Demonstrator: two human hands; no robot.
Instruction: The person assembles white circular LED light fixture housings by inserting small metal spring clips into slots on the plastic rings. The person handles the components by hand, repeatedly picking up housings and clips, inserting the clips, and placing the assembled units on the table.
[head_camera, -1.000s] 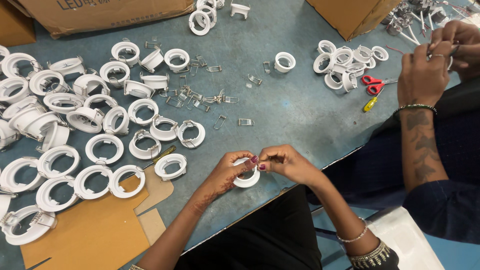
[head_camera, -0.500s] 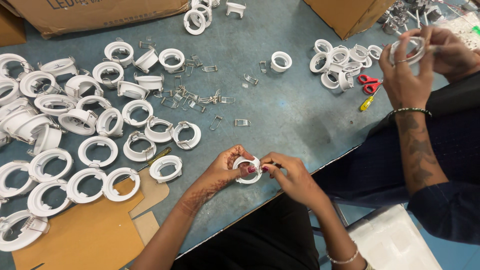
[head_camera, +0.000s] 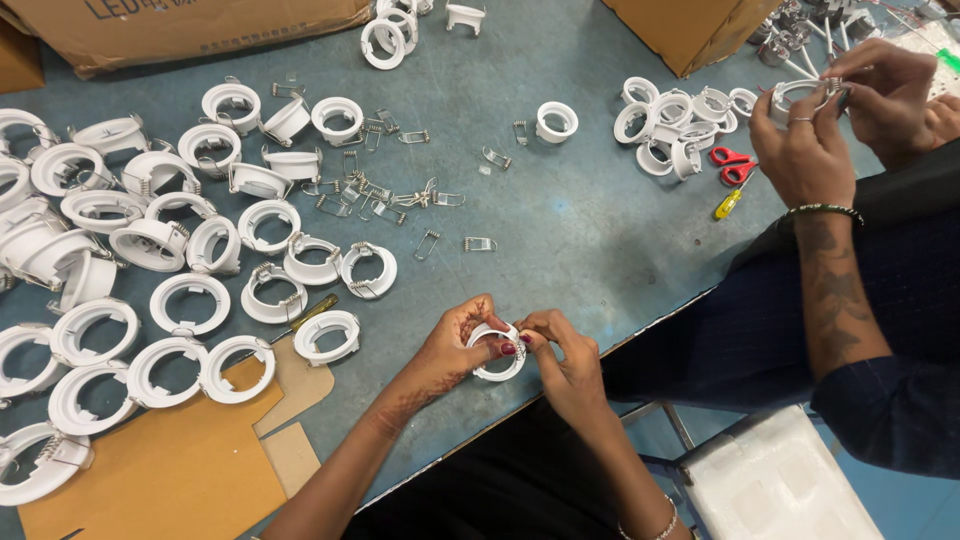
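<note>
Both my hands have drawn closer over the table's near edge (head_camera: 640, 330), left hand (head_camera: 450, 345) and right hand (head_camera: 565, 355) pinching a white plastic ring (head_camera: 497, 350), seemingly light, stiff, best gripped by its rim.

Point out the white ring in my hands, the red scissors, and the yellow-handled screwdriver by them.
white ring (head_camera: 497, 372), head view, on its lower rim below the fingers.
red scissors (head_camera: 733, 163), head view, on the red handle loops.
yellow-handled screwdriver (head_camera: 727, 203), head view, on the yellow handle.
</note>
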